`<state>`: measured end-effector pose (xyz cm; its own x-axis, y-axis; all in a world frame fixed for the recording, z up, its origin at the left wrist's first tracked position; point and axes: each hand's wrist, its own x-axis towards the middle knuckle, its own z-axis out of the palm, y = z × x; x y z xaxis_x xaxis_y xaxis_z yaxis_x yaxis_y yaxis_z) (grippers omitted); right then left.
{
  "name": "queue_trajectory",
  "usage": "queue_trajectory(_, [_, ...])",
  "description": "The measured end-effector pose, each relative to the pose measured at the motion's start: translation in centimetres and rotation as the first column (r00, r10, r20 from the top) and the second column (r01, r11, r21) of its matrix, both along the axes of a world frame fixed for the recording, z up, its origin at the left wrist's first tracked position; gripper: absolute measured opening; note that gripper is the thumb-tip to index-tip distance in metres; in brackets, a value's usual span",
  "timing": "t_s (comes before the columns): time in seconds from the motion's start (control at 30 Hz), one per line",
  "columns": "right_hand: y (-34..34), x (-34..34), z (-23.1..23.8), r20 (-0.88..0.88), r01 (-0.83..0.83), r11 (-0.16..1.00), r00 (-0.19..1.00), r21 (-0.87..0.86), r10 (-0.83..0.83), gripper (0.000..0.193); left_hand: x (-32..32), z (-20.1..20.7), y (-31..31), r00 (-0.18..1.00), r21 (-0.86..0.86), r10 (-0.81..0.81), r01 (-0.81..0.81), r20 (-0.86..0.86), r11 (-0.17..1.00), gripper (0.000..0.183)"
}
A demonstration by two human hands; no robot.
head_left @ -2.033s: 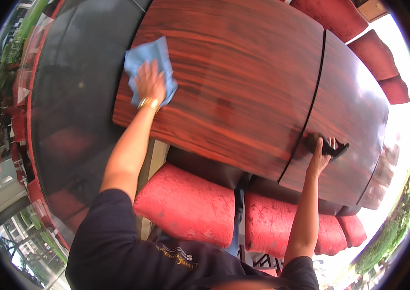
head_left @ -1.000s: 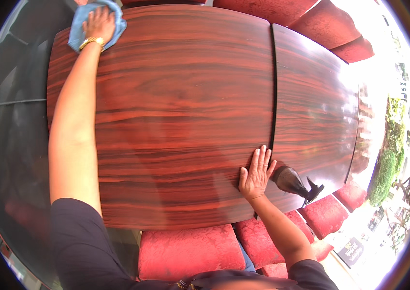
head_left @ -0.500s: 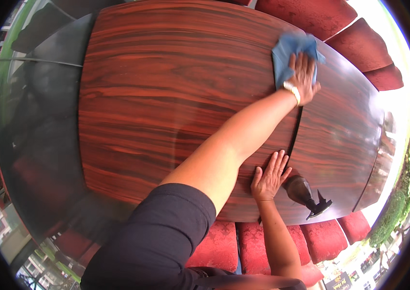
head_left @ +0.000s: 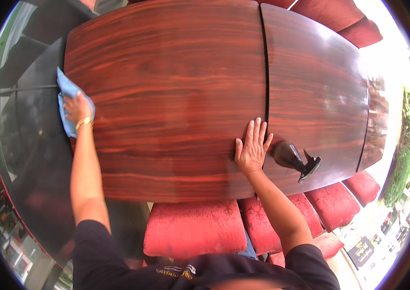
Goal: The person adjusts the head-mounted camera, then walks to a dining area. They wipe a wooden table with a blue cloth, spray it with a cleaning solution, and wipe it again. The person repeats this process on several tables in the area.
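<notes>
At the left end of the dark red wood-grain table, my left hand holds a light blue cloth bunched under its palm and fingers. Part of the cloth hangs past the table's edge. A yellowish band circles that wrist. My right hand lies flat on the tabletop, fingers spread, beside the dark seam between two table sections. Just right of it a dark spray bottle with a black trigger head stands on the table, apart from my fingers.
Red patterned chairs line the near side, and more red chairs line the far side. Beyond the table's left end is a dark glossy surface. Green hedge shows at the far right.
My left hand has swept the cloth from the far right of the tabletop to its left end. My right hand remains flat near the seam. The whole view has shifted somewhat.
</notes>
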<state>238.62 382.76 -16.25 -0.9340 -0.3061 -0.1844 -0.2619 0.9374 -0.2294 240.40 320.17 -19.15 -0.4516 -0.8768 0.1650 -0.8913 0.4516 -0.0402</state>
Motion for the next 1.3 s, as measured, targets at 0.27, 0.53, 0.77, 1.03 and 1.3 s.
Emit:
queue_trajectory(0.27, [0.1, 0.6, -1.5, -0.152, -0.035, 0.989, 0.988, -0.143, 0.013, 0.083, -16.5, 0.5, 42.3, 0.475, -0.065, -0.747, 0.823, -0.465, 0.564, 0.063])
queue_trajectory(0.53, [1.4, 1.2, -1.6, -0.284, 0.011, 0.952, 0.953, -0.305, -0.102, 0.08, -7.0, 1.0, 42.4, 0.171, 0.099, -0.885, 0.985, -0.433, 0.142, 0.059])
queue_trajectory(0.77, [1.0, 1.0, -1.7, -0.227, -0.015, 0.98, 0.973, -0.201, -0.032, 0.067, 16.0, 2.4, 7.7, 0.908, 0.046, -0.412, 0.416, -0.074, 0.908, 0.065])
queue_trajectory(1.03, [1.7, 1.6, -0.9, -0.288, -0.1, 0.947, 0.957, -0.306, 0.008, 0.055, 29.6, -0.3, 22.5, 0.996, 0.084, 0.057, -0.062, 0.063, 0.995, 0.076])
queue_trajectory(1.3, [11.8, 14.8, 7.7, 0.052, 0.153, 0.667, 0.984, -0.73, -0.169, 0.05, 15.8, 3.4, 46.6, 0.939, 0.229, -0.34, 0.342, -0.048, 0.911, 0.085])
